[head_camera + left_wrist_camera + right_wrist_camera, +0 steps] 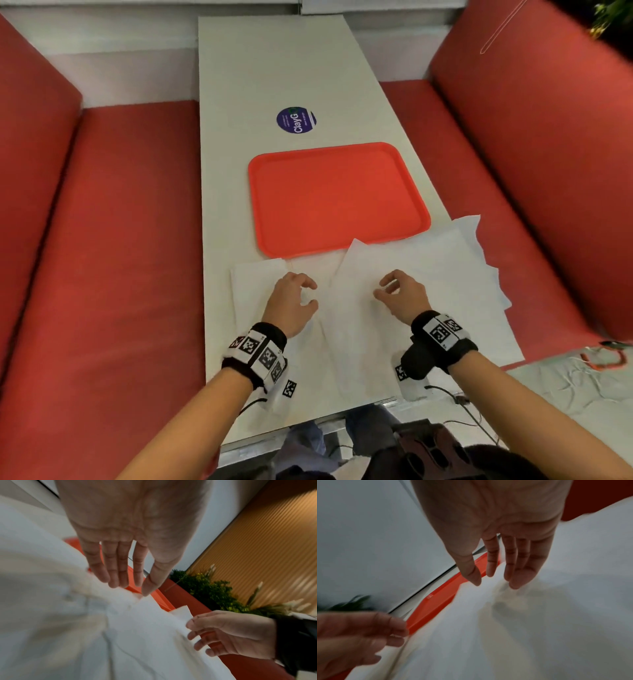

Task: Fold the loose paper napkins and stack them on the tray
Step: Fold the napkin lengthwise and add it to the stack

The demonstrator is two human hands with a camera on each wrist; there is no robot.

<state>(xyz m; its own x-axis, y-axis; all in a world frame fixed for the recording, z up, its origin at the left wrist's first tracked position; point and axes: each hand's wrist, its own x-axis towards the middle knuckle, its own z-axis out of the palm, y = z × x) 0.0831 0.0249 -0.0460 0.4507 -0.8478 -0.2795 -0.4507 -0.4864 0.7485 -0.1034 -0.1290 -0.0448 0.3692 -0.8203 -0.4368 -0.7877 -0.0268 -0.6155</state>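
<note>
Several loose white napkins lie unfolded and overlapping on the near part of the white table, one flat sheet at the left. An orange tray with nothing on it sits just beyond them. My left hand hovers over the left sheets with loosely curled fingers, and in the left wrist view this hand has its thumb tip at the paper. My right hand hangs over the right pile, and the right wrist view shows that hand relaxed with its fingertips just above the napkin. Neither hand holds anything.
Red bench seats flank the narrow table on both sides. A round purple sticker lies beyond the tray. Some napkins overhang the table's right edge. An orange object with a cable rests at the near right.
</note>
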